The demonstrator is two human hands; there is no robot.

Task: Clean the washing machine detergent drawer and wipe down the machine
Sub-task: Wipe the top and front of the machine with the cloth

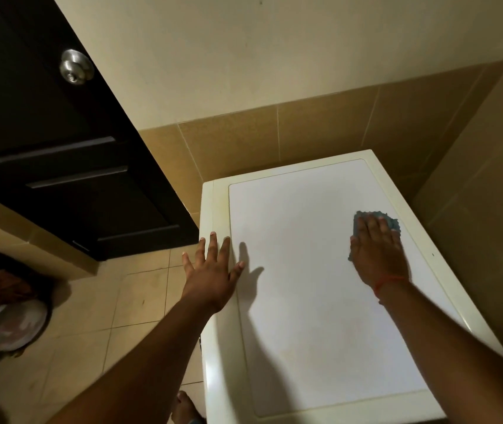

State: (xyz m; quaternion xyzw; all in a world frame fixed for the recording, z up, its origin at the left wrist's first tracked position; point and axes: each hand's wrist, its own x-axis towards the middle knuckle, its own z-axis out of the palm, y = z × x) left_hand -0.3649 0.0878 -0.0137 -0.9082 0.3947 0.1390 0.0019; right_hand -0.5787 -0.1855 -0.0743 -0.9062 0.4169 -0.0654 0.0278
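On the white top of the washing machine point(305, 286), toward its far right side: right hand point(377, 255) laid flat, fingers straight and together, pressing a blue cloth point(392, 220) against the panel; cloth peeking out past the fingertips and along the thumb side, mostly covered by the palm; grip there released, flat pressure rather than a clench; thin red band point(389, 281) round the right wrist. At the machine's left rim: left hand point(213, 270), fingers spread and straight, grasping nothing, palm over the cream border and the outer fingers out past the edge above the floor; shadow of those fingers cast on the white panel just beside; contact with the rim hard to confirm. Both forearms reaching in from the bottom of the view. Detergent drawer not in sight from this angle. Behind and right of the machine: tan wall tiles point(320, 130) under a pale painted wall. Left of it: dark panelled door point(60, 163) with a round metal knob point(76, 66). Below: beige tiled floor point(97, 316); at the far left edge a round basin point(20, 325) with bunched fabric above it, too dim to identify; bare foot point(184, 408) by the machine's near corner.
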